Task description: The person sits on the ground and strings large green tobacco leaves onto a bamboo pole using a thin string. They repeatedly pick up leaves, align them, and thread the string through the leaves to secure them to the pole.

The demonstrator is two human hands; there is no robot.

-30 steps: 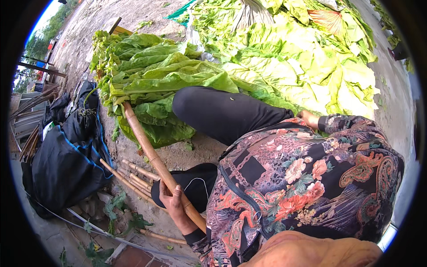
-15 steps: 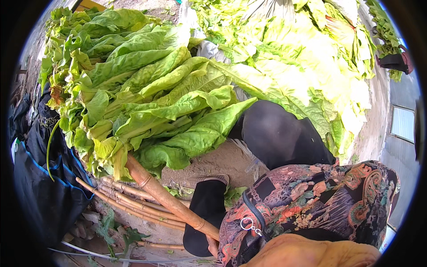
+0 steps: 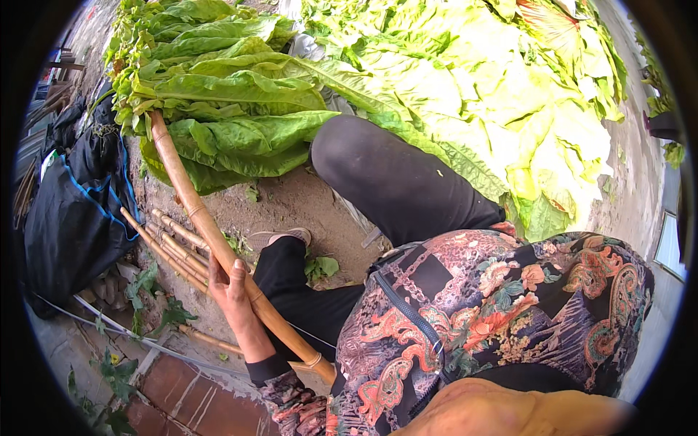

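Observation:
A thick bamboo pole [image 3: 190,200] slants from a bundle of large green leaves [image 3: 240,142] at the upper left down to my lap. My left hand [image 3: 231,287] is closed around its middle part, the thumb showing on top. The pole's far end disappears among the leaf stems. Its near end rests against or beside my patterned shirt [image 3: 436,305]; exact contact is unclear. My right hand does not show.
Broad leaves [image 3: 465,94] lie in a sunlit heap at upper right. Several thinner bamboo poles [image 3: 171,251] lie on the ground at left, beside a black sack [image 3: 80,218] with blue edging. My bent knee [image 3: 356,149] separates the pole from the sunlit heap. Thin pipes [image 3: 120,328] run at lower left.
My left hand has gone from the pole's near end, by my shirt, to farther up its length. The view has shifted, so the leaves sit higher and more of the pole shows.

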